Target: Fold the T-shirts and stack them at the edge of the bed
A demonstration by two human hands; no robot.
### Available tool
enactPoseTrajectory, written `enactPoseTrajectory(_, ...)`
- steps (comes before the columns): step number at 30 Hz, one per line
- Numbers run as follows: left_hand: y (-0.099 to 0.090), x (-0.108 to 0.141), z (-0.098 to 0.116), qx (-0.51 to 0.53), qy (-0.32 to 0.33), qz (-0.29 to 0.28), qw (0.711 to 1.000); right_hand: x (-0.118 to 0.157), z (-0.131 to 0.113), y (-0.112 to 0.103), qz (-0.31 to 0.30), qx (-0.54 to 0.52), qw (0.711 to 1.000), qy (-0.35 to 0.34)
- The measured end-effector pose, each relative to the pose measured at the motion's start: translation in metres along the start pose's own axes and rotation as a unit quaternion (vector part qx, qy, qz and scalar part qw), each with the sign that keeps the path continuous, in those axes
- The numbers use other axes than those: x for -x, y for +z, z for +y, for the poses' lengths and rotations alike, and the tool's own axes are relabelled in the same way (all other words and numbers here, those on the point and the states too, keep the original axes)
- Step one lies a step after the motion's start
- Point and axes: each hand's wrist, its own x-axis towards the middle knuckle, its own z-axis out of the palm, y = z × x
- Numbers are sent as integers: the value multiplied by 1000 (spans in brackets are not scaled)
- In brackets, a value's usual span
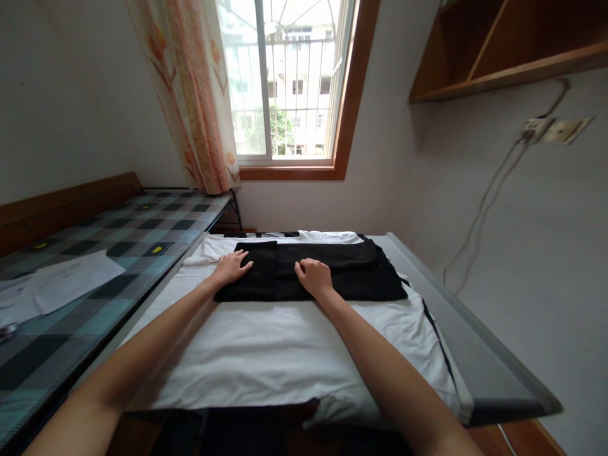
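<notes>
A folded black garment (351, 256) lies lengthwise across a white cloth (266, 348), with its left end doubled over into a thicker flap. My left hand (231, 266) rests flat on that left end, fingers spread and holding nothing. Near the middle of the garment, my right hand (314, 276) presses down with its fingers curled in. Whether it pinches any of the fabric is hidden under the fingers. The white cloth is wrinkled on the right, where a black strip runs along its edge.
Beneath the cloth is a grey table (479, 342). A bed with a checked cover (156, 221) stands along the left, with papers (76, 282) on it. Behind are a curtain (197, 95) and a window (299, 82). Cables (484, 202) hang from a socket (567, 131) below a wooden shelf (513, 73).
</notes>
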Motion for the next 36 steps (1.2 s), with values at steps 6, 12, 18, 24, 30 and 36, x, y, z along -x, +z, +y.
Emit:
enactPoseTrajectory(6,-2,23,44,37,123,27,991,-10,30,-6,-7,15,995,95)
enactPoseTrajectory(12,8,37,63,33,128,-3,991,-10,36,-2,-33,-5,994,107)
enactPoseTrajectory(18,-5,20,64,71,84,34,993,-10,34,-1,-34,-9,994,105)
enactPoseTrajectory(24,8,7,77,18,64,-13,998,-10,37,0,-38,-11,994,104)
enactPoseTrajectory(30,-19,28,87,43,105,-14,993,-11,38,2,-28,-18,995,96)
enactPoseTrajectory(36,-133,110,134,400,375,-240,801,-11,39,6,-19,-17,995,92)
